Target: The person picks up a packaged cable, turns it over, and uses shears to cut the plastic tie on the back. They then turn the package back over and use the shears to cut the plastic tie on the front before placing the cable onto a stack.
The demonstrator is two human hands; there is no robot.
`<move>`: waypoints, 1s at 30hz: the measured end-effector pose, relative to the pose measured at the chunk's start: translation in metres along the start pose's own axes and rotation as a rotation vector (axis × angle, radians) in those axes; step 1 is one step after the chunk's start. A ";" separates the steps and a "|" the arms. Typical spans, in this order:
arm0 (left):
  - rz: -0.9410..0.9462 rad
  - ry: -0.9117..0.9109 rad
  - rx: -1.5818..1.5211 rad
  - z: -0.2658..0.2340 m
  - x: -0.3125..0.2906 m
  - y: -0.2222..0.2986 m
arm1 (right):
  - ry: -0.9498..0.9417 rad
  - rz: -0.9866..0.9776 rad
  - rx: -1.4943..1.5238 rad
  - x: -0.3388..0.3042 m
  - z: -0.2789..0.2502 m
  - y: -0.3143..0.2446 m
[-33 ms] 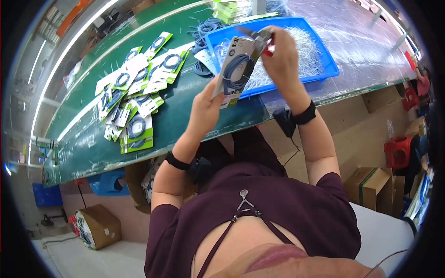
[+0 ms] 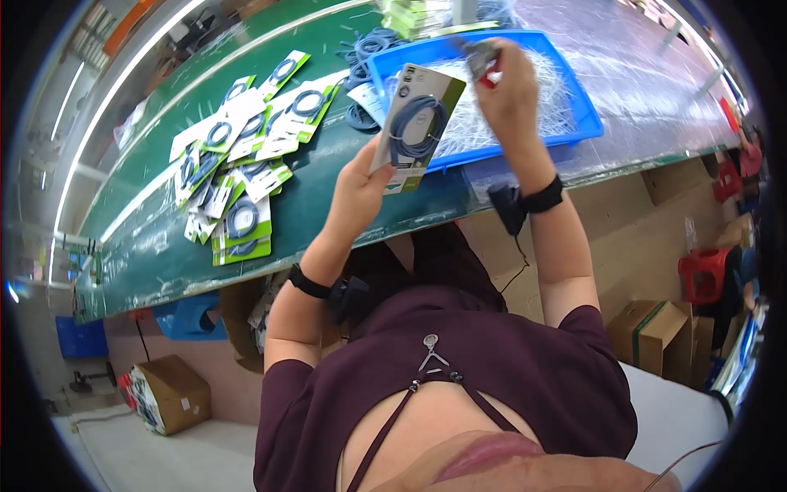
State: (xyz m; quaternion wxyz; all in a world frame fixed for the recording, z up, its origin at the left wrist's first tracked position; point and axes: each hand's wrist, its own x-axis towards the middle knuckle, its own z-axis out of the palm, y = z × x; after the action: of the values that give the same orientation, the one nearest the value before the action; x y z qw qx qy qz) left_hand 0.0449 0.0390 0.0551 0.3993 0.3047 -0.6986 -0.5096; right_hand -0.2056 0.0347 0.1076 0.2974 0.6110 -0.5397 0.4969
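Observation:
My left hand pinches the lower left edge of a white and green cardboard card. A coiled blue-grey cable is fixed to its front, and the card is tilted toward me. My right hand grips a pair of red-handled pliers, their metal jaws pointing left above the card's top corner and apart from it. Both hands are over the near side of a blue tray that holds a heap of thin white plastic strips.
Similar carded cables lie in a loose pile on the green tabletop to the left. Loose cable coils and a stack of green and white cards are behind the tray. Cardboard boxes stand below at right.
My right hand has drawn the pliers up and to the right, away from the card. The card has turned to show more of its front.

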 end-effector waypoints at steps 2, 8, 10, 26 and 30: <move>-0.054 0.061 -0.097 -0.017 -0.011 -0.005 | -0.091 0.082 0.002 0.000 0.011 0.037; -0.070 0.556 -0.341 -0.108 -0.113 -0.025 | -0.600 0.334 -0.038 -0.031 0.005 0.077; -0.033 0.787 -0.334 -0.152 -0.168 -0.032 | -0.552 0.539 0.420 -0.043 -0.015 0.077; -0.010 0.540 1.313 -0.204 -0.182 -0.056 | -0.413 1.021 1.456 -0.083 -0.030 0.017; -0.022 0.247 1.524 -0.212 -0.137 -0.077 | -0.489 1.093 1.463 -0.085 -0.036 0.002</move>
State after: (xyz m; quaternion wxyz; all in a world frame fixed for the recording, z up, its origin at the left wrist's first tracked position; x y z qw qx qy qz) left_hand 0.2987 0.0309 -0.0179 0.1493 0.5572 -0.8037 0.1460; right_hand -0.2112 0.0979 0.0406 -0.5551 0.3956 -0.3531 0.6409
